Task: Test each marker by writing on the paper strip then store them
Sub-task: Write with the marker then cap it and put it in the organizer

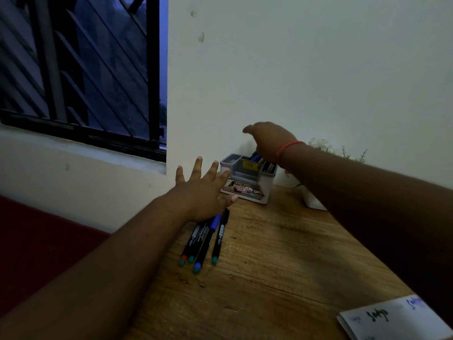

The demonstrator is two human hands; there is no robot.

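Dim room with a barred window (81, 69) at the left and a pale wall behind; below, a wooden counter (282, 253). Near its left edge, a handful of markers (206, 239) side by side and touching, long axes running from the near left up toward the far right, coloured tail ends nearest the person, far ends tucked beneath the left grip (203, 190). Left grip wide, fingers straight and spread, palm down, holding nothing, poised directly above those far ends and just beside the front of the grey organizer (247, 177). Right grip (267, 141) farther back, over the organizer's rear compartments, wrist bent down, fingers hidden behind the back of the hand; cannot tell whether pinching anything or already loose. Just below it, a blue marker (256, 157) upright in a compartment among other stored pens. At the near right corner, well apart from the cluster, the paper strip (392, 317) with dark and blue scribbles on it. Beside the organizer to the right, a white plant pot (313, 200). Judging from this layout: left grip clearly nearer the lying markers, needing only to drop and close across their barrels, crosswise to the long axis, then carry one diagonally back and right to the strip. Risk of nudging neighbours, given how tightly packed.
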